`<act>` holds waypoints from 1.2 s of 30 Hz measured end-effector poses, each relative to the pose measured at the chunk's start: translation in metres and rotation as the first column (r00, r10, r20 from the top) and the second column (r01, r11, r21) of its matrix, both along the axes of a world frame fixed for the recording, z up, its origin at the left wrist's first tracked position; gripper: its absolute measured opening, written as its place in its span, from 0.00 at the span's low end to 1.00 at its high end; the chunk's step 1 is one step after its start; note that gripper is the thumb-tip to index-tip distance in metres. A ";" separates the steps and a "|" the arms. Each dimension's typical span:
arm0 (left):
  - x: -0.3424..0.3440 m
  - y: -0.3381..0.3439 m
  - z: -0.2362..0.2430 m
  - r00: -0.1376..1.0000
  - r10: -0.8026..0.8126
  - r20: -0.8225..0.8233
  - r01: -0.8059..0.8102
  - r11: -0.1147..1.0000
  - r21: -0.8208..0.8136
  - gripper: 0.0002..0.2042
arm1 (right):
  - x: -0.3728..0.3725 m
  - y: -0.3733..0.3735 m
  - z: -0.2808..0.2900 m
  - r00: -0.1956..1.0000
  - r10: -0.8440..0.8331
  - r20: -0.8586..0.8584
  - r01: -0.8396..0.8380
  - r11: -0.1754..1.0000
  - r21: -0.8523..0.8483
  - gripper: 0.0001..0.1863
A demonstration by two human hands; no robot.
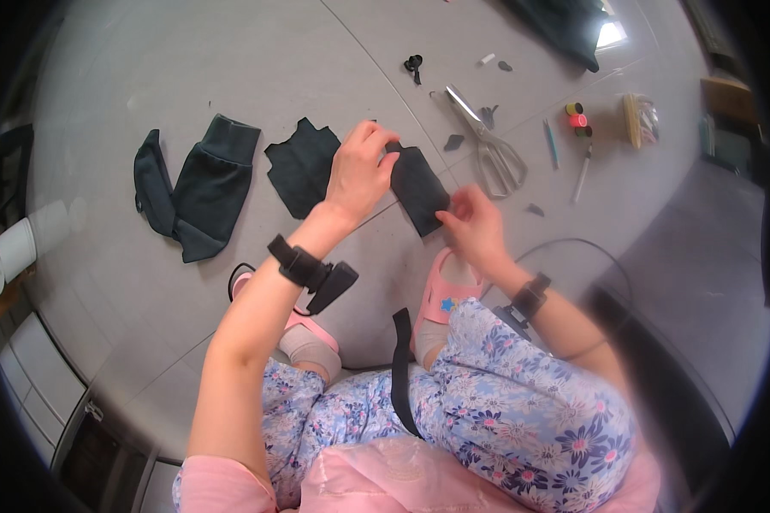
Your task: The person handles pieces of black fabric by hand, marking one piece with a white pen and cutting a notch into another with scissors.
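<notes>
A dark green rectangular fabric piece [417, 187] is held between my hands. My left hand [361, 171] has its fingers curled at the piece's upper left corner, pinched on it. My right hand [469, 224] pinches the lower right corner between thumb and finger. A notched dark fabric piece [299, 171] lies just left of my left hand, partly behind it. Farther left lies a larger dark garment part with a ribbed band [214, 188], beside a narrower folded piece [152, 184]. Large metal scissors [494, 154] lie on the tiled floor to the upper right of the held piece.
Thread spools [577, 120], pens [551, 144], a bagged bundle [640, 120] and small scraps [453, 142] lie at right. A dark cloth [556, 30] lies at top right. White cylinders [15, 248] stand at far left. My legs, pink sandals and a cable are below.
</notes>
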State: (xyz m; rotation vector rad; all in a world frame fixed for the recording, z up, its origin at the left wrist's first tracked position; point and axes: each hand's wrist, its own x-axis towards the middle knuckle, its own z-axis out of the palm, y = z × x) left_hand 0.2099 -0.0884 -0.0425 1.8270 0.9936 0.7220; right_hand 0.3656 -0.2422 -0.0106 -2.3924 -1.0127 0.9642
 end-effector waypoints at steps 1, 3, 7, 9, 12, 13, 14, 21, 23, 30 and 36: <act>0.005 0.006 0.001 0.997 -0.065 -0.051 0.064 0.998 -0.019 0.08 | 0.001 -0.001 0.000 1.000 -0.004 0.004 0.004 1.000 -0.004 0.16; 0.011 0.013 -0.003 0.986 -0.134 -0.100 0.130 0.991 -0.043 0.09 | 0.000 -0.004 0.000 0.999 -0.023 -0.043 0.024 1.000 0.015 0.16; 0.016 0.015 -0.011 0.978 -0.177 -0.113 0.164 0.979 -0.118 0.10 | 0.002 -0.004 0.002 1.000 0.010 -0.002 -0.010 1.000 0.021 0.15; 0.016 0.015 -0.010 0.977 -0.179 -0.116 0.161 0.975 -0.150 0.09 | 0.002 -0.002 0.005 1.000 -0.004 -0.006 0.004 1.000 -0.022 0.17; 0.012 0.017 -0.011 0.981 -0.169 -0.095 0.153 0.976 -0.158 0.09 | -0.004 0.004 0.016 0.999 0.017 0.041 -0.015 0.998 -0.065 0.18; 0.012 0.019 -0.014 0.974 -0.187 -0.127 0.169 0.976 -0.140 0.08 | -0.006 0.004 0.014 0.999 0.016 0.041 -0.013 0.997 -0.070 0.18; 0.012 0.020 -0.016 0.966 -0.204 -0.160 0.185 0.975 -0.124 0.08 | -0.007 0.003 0.012 0.996 0.053 0.078 -0.048 0.997 -0.058 0.18; 0.011 0.032 -0.009 0.936 -0.311 -0.168 0.290 0.947 -0.139 0.07 | -0.015 -0.001 0.011 0.970 0.137 0.201 -0.147 0.989 0.034 0.14; 0.009 0.038 -0.011 0.878 -0.440 -0.188 0.430 0.898 -0.092 0.07 | -0.017 0.000 0.010 0.973 0.140 0.183 -0.143 0.990 -0.001 0.13; 0.011 0.042 -0.008 0.853 -0.475 -0.216 0.451 0.880 -0.150 0.06 | -0.014 -0.002 0.004 0.986 0.112 0.124 -0.112 0.994 -0.005 0.11; 0.008 0.037 -0.012 0.883 -0.452 -0.125 0.427 0.886 -0.182 0.06 | -0.012 0.002 0.009 0.988 0.113 0.104 -0.112 0.994 -0.013 0.12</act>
